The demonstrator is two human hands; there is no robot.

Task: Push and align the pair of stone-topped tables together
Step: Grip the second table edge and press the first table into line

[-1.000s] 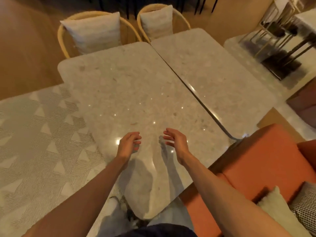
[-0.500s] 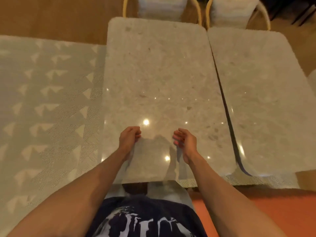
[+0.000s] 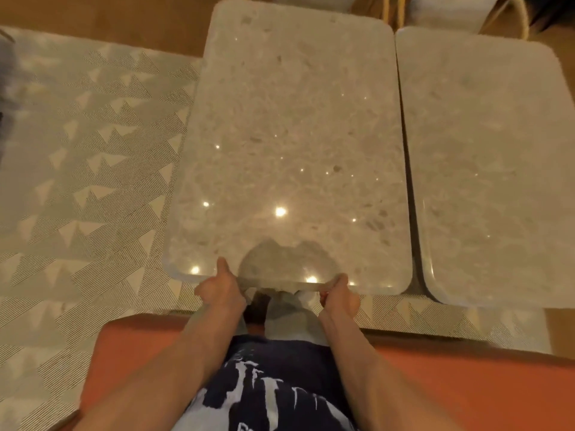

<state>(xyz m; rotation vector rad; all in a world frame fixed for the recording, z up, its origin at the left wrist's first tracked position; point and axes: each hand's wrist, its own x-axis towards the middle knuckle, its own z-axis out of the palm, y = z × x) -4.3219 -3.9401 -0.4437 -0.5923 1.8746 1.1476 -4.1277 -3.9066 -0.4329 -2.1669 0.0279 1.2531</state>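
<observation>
Two pale speckled stone-topped tables stand side by side. The left table (image 3: 292,135) is directly in front of me, and the right table (image 3: 491,169) sits beside it with a narrow dark gap between their long edges. The right table's near edge reaches slightly closer to me than the left one's. My left hand (image 3: 221,290) grips the near edge of the left table, thumb on top. My right hand (image 3: 340,295) grips the same edge further right, fingers curled under.
A patterned grey rug (image 3: 84,169) covers the floor to the left and under the tables. An orange bench seat (image 3: 466,387) is under and behind me. Two wicker chairs with cushions (image 3: 448,7) stand at the tables' far ends.
Both hands dropped from hovering over the tabletop to gripping its near edge. My view has shifted back and squared up, so the tables now appear lengthwise ahead.
</observation>
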